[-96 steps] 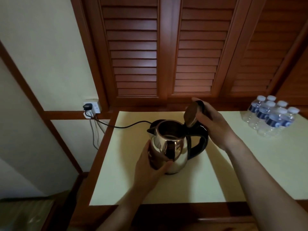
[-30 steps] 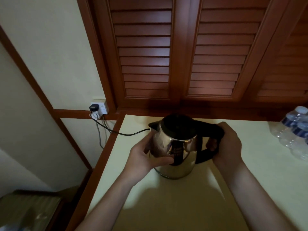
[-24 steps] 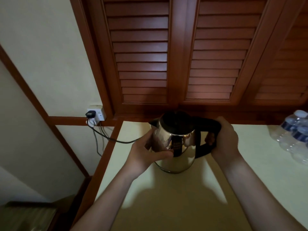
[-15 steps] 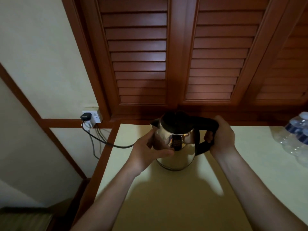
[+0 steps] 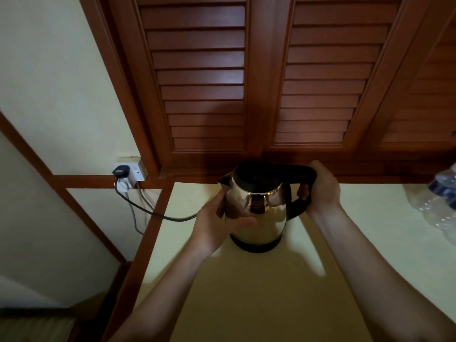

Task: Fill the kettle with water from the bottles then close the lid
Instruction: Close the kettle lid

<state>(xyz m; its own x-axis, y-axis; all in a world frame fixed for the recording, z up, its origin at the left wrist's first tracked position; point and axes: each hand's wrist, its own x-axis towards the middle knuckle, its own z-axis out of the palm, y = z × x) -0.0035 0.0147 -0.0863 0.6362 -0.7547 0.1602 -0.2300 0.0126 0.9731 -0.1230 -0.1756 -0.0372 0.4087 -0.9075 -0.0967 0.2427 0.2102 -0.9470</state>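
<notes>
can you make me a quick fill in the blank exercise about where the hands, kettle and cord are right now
1. The kettle has its black lid ____.
2. The right hand wraps the kettle's black ____.
3. The left hand rests on the kettle's shiny ____ side.
4. The black cord runs from the kettle to the wall ____.

Missing words: closed; handle; metal; socket

Both forearms outstretched, left hand (image 5: pixel 217 222) cupped, right hand (image 5: pixel 322 187) clenched.
</notes>
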